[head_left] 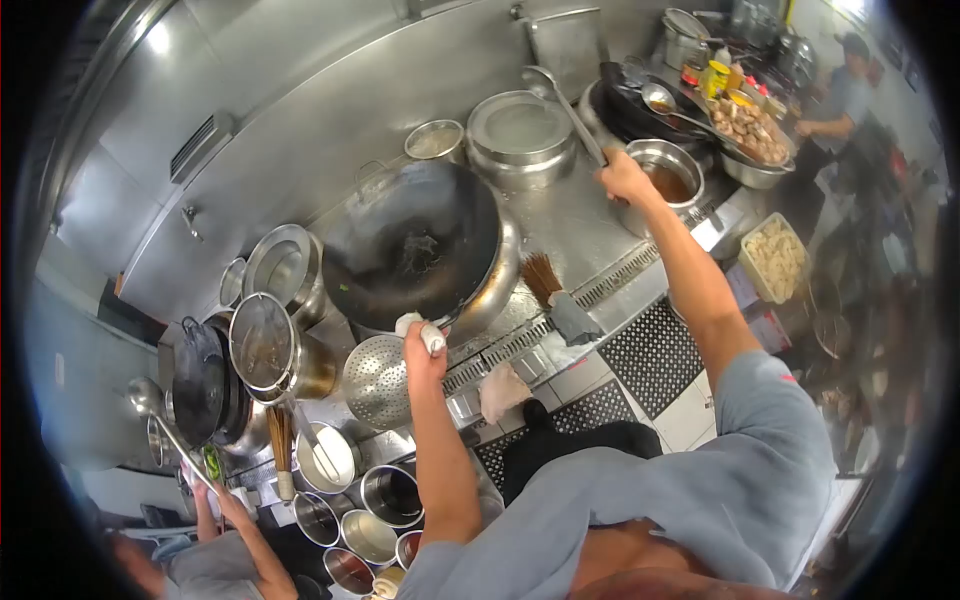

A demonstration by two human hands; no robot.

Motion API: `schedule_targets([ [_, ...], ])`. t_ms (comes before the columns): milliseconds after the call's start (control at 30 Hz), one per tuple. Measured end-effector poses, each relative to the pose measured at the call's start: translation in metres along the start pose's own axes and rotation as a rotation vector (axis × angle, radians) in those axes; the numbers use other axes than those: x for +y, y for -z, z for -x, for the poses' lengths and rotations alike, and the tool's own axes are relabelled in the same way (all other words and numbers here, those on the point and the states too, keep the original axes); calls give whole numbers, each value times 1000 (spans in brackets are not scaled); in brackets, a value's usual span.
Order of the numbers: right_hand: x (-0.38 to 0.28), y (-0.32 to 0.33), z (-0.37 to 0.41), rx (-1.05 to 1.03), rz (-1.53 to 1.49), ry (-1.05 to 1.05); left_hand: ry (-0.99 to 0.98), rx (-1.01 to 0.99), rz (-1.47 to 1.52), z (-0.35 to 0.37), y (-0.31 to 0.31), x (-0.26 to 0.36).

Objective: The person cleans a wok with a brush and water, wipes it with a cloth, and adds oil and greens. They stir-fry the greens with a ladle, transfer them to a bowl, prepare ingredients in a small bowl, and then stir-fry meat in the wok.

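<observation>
You're in a restaurant-style kitchen, no question: big black wok at your 11 o'clock with a steel wall behind it, metal pots crammed together at 7, a steel bowl piled with chopped food at 2, plus one co-worker at 2 and a second co-worker between 7 and 8.

FYI steel counter has room nr wok's 3 o'clock; pot blocks 1-2, brush 3-4, skimmer 6-7.
</observation>
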State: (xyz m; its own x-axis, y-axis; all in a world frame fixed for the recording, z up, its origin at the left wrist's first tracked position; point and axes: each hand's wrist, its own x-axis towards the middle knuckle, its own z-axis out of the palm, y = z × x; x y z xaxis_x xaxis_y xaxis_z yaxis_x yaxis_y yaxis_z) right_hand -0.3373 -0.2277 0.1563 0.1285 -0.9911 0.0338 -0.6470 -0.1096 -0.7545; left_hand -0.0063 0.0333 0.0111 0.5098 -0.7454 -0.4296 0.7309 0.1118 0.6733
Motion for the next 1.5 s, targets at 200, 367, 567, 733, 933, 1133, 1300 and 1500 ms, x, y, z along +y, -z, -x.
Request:
schedule_targets([
  [200, 23, -62, -146, -415, -550, -407, 126, -73, 59, 33, 26, 1],
  [367, 2, -60, -140, -715, -1703, -574, 139, -134, 43, 159, 86, -28],
  [567, -42, -28, -70, -804, -1584, -597, 71, 156, 225, 182, 60, -36],
  [733, -78, -2, 44, -812, -1652, -527, 261, -661, 338, 107, -65, -16],
  [933, -95, -1, 154, -883, -1820, -606, 346, -830, 614, 69, -180, -12],
  [1133, -32, -47, 168, -742, -743, -27, 257, -358, 300, 97, -165, 8],
  [1300, -49, -178, 13, -536, -649, -144, 255, -301, -50, 128, -147, 61],
  [1500, -57, -352, -56, -767, -202, 484, -62, -200, -1074, 145, -136, 96],
])
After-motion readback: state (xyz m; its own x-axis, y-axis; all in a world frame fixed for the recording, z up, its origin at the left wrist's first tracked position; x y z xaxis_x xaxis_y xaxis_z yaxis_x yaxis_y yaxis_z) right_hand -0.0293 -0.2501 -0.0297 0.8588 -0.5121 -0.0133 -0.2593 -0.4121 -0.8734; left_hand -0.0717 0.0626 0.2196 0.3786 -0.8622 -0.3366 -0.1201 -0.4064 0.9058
